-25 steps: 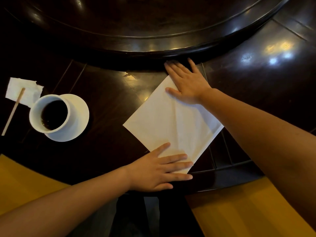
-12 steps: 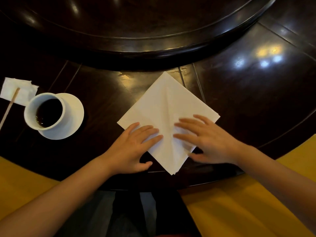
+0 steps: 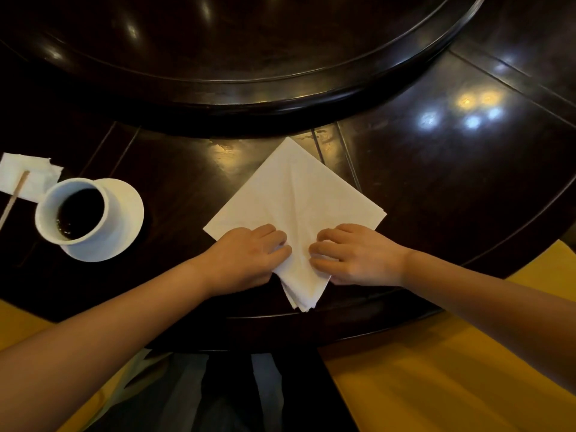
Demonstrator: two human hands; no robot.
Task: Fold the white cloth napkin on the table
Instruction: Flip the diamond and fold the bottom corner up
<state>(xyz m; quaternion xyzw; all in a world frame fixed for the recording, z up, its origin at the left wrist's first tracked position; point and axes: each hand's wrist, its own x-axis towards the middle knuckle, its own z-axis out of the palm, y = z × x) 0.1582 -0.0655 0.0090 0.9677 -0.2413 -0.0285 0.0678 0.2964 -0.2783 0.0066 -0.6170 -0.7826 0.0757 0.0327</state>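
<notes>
Floor [image 3: 436,385]: yellow, seen below the table edge on both sides, nearest the viewer.
Napkin [image 3: 299,194]: white, folded into a diamond, flat on the dark table [image 3: 452,188]; its near corner reaches almost to the table edge, its layered edges showing there.
Left hand [image 3: 246,260]: on the napkin's near-left edge, fingers curled onto the cloth and pinching it just left of the centre crease.
Right hand [image 3: 355,257]: on the napkin's near-right edge, fingers bent and pinching the cloth just right of the crease; the two hands' fingertips are near but apart.
Cup [image 3: 73,210]: white, holding dark liquid, on a white saucer [image 3: 127,219], well left of the napkin.
Stick [image 3: 14,199]: thin, wooden, lying on a small white paper [image 3: 28,173], left of the cup.
Turntable [image 3: 249,42]: dark raised round disc, beyond the napkin's far corner.
</notes>
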